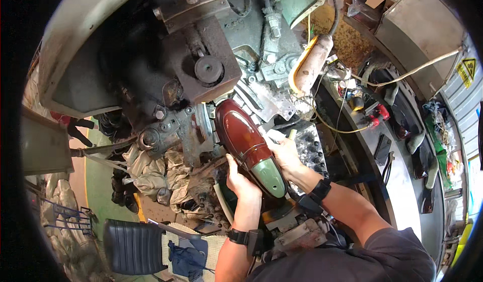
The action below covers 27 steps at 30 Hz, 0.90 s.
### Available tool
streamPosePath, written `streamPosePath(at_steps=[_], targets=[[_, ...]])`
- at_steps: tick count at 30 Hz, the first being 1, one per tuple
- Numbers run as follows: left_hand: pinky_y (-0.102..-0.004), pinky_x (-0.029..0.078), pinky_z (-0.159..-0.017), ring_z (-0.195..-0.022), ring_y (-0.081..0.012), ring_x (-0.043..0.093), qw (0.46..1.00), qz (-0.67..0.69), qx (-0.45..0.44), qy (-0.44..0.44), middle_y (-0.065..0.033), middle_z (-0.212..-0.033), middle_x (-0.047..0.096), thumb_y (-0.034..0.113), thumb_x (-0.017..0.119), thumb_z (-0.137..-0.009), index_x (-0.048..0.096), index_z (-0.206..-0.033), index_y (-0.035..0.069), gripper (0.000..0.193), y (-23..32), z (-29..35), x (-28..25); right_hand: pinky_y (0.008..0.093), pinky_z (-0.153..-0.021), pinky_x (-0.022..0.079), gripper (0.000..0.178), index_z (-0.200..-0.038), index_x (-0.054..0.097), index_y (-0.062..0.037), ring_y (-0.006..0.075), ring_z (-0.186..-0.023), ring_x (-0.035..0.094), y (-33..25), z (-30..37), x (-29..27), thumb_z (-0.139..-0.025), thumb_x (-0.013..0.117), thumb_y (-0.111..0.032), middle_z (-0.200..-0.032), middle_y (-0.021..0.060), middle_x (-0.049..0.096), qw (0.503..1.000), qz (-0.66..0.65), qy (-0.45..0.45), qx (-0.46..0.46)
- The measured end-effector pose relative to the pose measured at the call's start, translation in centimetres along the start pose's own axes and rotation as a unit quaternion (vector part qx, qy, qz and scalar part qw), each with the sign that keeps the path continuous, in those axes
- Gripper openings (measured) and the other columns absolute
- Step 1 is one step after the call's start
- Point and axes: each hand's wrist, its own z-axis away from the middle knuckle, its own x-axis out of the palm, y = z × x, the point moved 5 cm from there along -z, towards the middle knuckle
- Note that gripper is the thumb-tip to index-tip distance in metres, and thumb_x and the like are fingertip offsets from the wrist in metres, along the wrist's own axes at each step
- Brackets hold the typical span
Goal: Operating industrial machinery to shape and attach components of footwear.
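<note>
The shoe point(242, 131) is held at the frame's centre between the left hand point(242, 184) and right hand point(287, 156), below the machine point(198, 58). The lamp point(313, 65) is placed upper right, the chair point(132, 247) lower left; the phone point(382, 148) is laid on the bench point(405, 191), right.

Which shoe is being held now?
The glossy reddish shoe on the green last, between the left hand and right hand; the dark shoes at right are untouched.

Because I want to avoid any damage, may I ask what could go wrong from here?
The glossy reddish-brown leather shoe could perhaps get scuffed, because its toe sits close to the curved grey metal part beside it. If the left grip or the right grip loosens, the shoe and its smooth green plastic last might slip.
</note>
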Motion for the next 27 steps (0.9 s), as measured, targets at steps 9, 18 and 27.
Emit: streamPosePath(at_steps=[9, 18, 27], targets=[[-0.0433, 0.05, -0.099, -0.112, -0.0277, 0.063, 0.999, -0.04, -0.016, 0.005, -0.0098, -0.126, 0.066, 0.044, 0.052, -0.104, 0.059, -0.132, 0.007, 0.047, 1.0, 0.7, -0.5, 0.0338, -0.109, 0.037, 0.024, -0.11, 0.066, 0.0024, 0.0155, -0.087, 0.064, 0.8, 1.0, -0.3, -0.09, 0.073, -0.008, -0.1, 0.01, 0.071, 0.993, 0.024, 0.116, -0.02], [-0.0437, 0.049, -0.101, -0.113, -0.0277, 0.062, 0.999, -0.042, -0.009, 0.011, -0.0099, -0.127, 0.065, 0.045, 0.05, -0.104, 0.058, -0.132, 0.007, 0.048, 0.6, 0.4, -0.4, 0.0268, -0.071, 0.05, 0.004, -0.095, 0.065, -0.0022, 0.0115, -0.075, 0.059, -0.5, 1.0, 0.3, -0.094, 0.067, -0.005, -0.087, 0.0036, 0.067, 0.998, 0.022, 0.057, -0.009], [-0.0431, 0.05, -0.099, -0.111, -0.0271, 0.063, 0.997, -0.058, 0.047, 0.023, -0.0093, -0.127, 0.065, 0.045, 0.048, -0.105, 0.058, -0.132, 0.004, 0.05, -0.1, -1.7, -2.5, 0.0276, -0.075, 0.054, 0.013, -0.108, 0.067, 0.0002, 0.0123, -0.082, 0.063, 0.7, 0.0, -0.3, -0.095, 0.067, -0.005, -0.096, 0.0041, 0.07, 0.999, -0.016, 0.045, -0.025]])
